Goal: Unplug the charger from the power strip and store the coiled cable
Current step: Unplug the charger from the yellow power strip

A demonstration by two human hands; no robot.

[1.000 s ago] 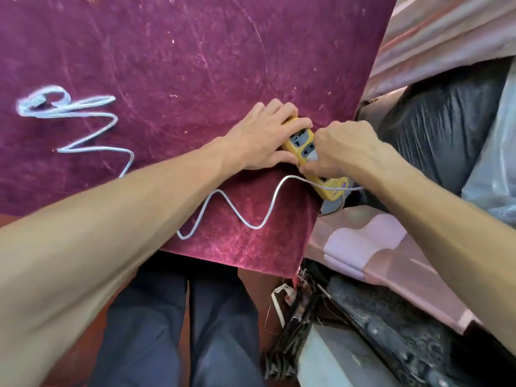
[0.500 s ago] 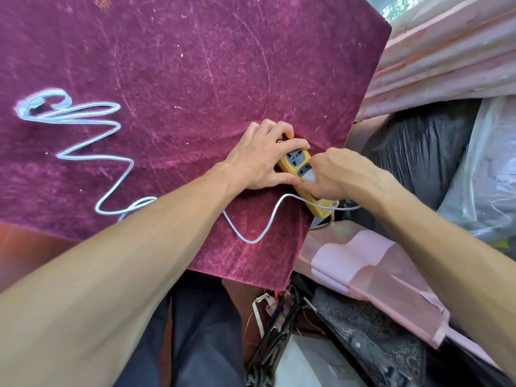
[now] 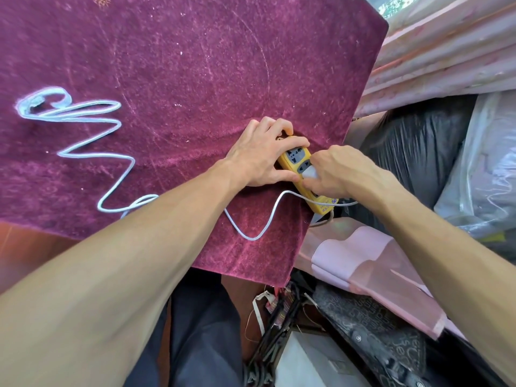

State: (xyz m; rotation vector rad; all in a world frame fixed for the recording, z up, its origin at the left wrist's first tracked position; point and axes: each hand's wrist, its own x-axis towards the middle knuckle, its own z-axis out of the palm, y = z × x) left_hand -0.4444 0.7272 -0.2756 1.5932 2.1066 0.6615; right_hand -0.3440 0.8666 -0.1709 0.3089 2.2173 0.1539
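Observation:
A yellow power strip lies at the right edge of a table covered in purple velvet cloth. My left hand clamps the strip's far end against the cloth. My right hand pinches the white charger, which sits in a socket of the strip. The charger's white cable runs out under my right hand, loops across the cloth and snakes loosely to the far left, uncoiled.
To the right of the table are black plastic bags, a clear bag, pink folded fabric and pink curtains. Cables and a white box lie on the floor by my legs.
The view has shifted down and right a little. My right hand's fingers have closed more tightly on the charger; both hands stay on the strip.

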